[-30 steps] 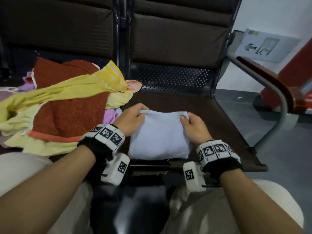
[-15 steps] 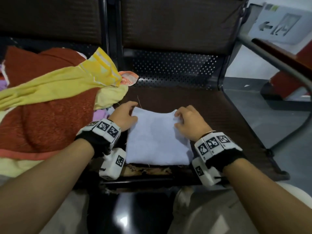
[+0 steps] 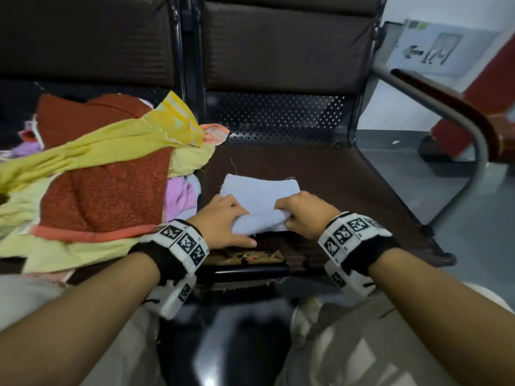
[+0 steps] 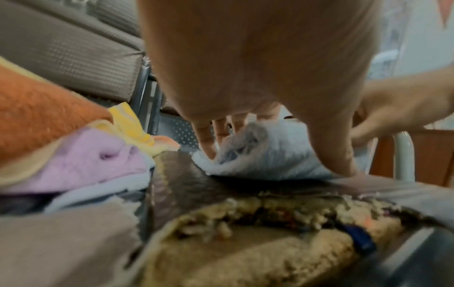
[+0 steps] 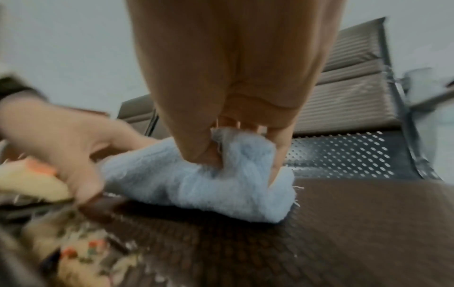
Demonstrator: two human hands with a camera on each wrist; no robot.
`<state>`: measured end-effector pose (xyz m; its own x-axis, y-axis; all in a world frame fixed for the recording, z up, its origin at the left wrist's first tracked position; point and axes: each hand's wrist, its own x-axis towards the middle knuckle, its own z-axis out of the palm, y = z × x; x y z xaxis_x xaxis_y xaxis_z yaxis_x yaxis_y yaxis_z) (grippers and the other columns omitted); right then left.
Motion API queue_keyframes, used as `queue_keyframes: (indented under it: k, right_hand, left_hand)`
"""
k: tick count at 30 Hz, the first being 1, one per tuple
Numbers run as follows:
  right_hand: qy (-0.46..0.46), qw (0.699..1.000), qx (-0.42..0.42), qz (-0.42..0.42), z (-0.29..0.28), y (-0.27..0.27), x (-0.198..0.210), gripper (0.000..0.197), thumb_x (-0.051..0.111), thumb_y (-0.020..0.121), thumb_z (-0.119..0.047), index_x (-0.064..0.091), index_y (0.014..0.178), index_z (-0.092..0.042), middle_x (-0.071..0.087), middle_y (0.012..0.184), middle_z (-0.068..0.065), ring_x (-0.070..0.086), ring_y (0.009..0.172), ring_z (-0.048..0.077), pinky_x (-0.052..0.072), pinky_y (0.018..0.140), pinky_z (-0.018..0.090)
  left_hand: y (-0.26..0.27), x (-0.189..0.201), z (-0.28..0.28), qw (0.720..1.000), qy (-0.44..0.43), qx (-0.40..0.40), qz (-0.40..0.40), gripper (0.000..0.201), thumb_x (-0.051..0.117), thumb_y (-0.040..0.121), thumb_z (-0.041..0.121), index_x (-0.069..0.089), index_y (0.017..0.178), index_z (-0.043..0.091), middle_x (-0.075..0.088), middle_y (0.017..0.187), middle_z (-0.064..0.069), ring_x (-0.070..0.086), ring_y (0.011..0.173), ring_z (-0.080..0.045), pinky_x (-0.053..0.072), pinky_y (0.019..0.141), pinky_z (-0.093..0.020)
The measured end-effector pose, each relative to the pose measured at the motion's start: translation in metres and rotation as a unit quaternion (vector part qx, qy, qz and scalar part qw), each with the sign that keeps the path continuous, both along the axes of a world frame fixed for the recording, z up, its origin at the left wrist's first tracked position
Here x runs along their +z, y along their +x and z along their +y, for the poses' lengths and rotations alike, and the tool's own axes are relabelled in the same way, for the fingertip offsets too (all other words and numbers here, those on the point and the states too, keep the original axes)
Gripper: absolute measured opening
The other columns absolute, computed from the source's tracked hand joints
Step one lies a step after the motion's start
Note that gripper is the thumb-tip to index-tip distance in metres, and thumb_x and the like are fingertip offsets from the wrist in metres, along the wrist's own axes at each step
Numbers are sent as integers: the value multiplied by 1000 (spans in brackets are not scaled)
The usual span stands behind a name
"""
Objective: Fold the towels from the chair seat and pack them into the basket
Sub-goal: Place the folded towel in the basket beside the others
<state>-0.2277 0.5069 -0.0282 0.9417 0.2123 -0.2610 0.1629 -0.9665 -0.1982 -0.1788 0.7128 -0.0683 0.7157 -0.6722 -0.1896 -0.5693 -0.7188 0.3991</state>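
Note:
A folded light blue towel [image 3: 260, 192] lies on the brown chair seat [image 3: 348, 190] in front of me. My left hand [image 3: 240, 222] grips its near left corner, fingers on top and thumb along the seat. My right hand [image 3: 284, 215] pinches the near right corner. The right wrist view shows the towel [image 5: 196, 186] bunched between thumb and fingers [image 5: 277, 155]. The near edge is lifted off the seat; the far half lies flat. In the left wrist view the towel [image 4: 267, 157] sits under my fingers [image 4: 209, 139]. No basket is in view.
A loose pile of towels, with a rust-red one [image 3: 103, 201], a yellow one [image 3: 111, 146] and a lilac one [image 3: 181, 196], covers the left seat. The seat's front edge [image 3: 250, 257] is torn. A metal armrest with wooden top [image 3: 459, 112] stands at right.
Both hands have come back from the towel's far corners to its near edge and taken hold of it. The near edge is now bunched and raised.

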Motion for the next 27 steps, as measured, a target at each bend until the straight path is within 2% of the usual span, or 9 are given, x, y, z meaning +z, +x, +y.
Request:
queue_keyframes:
  k: [4, 6, 9, 13, 16, 18, 20, 23, 27]
  right_hand:
    - [97, 993, -55, -32, -8, -7, 2, 26, 54, 84, -10, 65, 107, -14, 66, 105, 10, 58, 102, 29, 40, 75, 26]
    - [84, 995, -48, 0, -13, -12, 1, 30, 60, 81, -13, 63, 111, -15, 64, 107, 7, 58, 102, 26, 39, 76, 24]
    - [43, 997, -35, 51, -18, -14, -3, 36, 68, 78, -16, 59, 113, -17, 59, 102, 4, 54, 93, 21, 39, 75, 24]
    - [121, 987, -98, 33, -26, 5, 0, 26, 64, 81, -15, 61, 106, -18, 60, 97, 5, 54, 88, 22, 41, 72, 27]
    - [220, 958, -178, 51, -34, 24, -3, 25, 67, 84, -18, 59, 108, -16, 62, 105, 9, 59, 97, 26, 51, 82, 37]
    - [273, 934, -223, 47, -38, 35, -9, 22, 67, 86, -21, 58, 105, -16, 62, 109, 11, 60, 103, 27, 52, 89, 46]
    - [296, 921, -251, 31, -41, 45, -16, 19, 68, 86, -24, 58, 101, -17, 62, 106, 10, 61, 101, 26, 54, 86, 45]
    - [272, 923, -271, 21, -40, 59, -26, 20, 68, 86, -30, 59, 98, -17, 61, 93, 5, 61, 94, 23, 54, 78, 39]
    - [132, 950, -281, 37, -37, 71, -33, 32, 65, 85, -42, 59, 103, -15, 62, 104, 4, 58, 98, 21, 46, 78, 30]
  left_hand:
    - [2, 10, 4, 997, 28, -25, -70, 29, 58, 88, 40, 57, 109, 21, 57, 112, -1, 49, 109, -23, 38, 93, -37]
    - [5, 17, 4, 1000, -12, -5, -24, 19, 56, 91, 30, 56, 98, 13, 63, 103, -7, 57, 102, -28, 42, 88, -39]
    - [12, 24, 5, 998, -49, -3, 36, 17, 58, 91, 18, 59, 95, 2, 63, 99, -13, 58, 99, -27, 43, 88, -39]
    - [29, 29, 7, 991, -93, 25, 96, 10, 60, 89, 16, 57, 85, 8, 58, 86, -8, 55, 87, -23, 42, 83, -37]
    - [46, 27, 9, 981, -109, 67, 149, 13, 57, 92, 17, 56, 90, 4, 54, 84, -7, 52, 83, -21, 41, 75, -33]
    - [55, 23, 9, 967, -135, 115, 182, 20, 55, 93, 18, 58, 99, -1, 55, 87, -10, 55, 83, -23, 43, 72, -33]
    - [62, 16, 7, 953, -154, 167, 202, 22, 53, 94, 19, 57, 107, 1, 58, 92, -13, 58, 85, -25, 47, 68, -33]
    - [72, 4, 4, 968, -95, 185, 139, 26, 53, 94, 23, 55, 113, 5, 61, 104, -14, 59, 95, -28, 46, 75, -35]
    - [78, -5, -3, 977, -60, 191, 73, 24, 55, 92, 27, 59, 107, 8, 65, 107, -12, 59, 100, -26, 42, 81, -31]
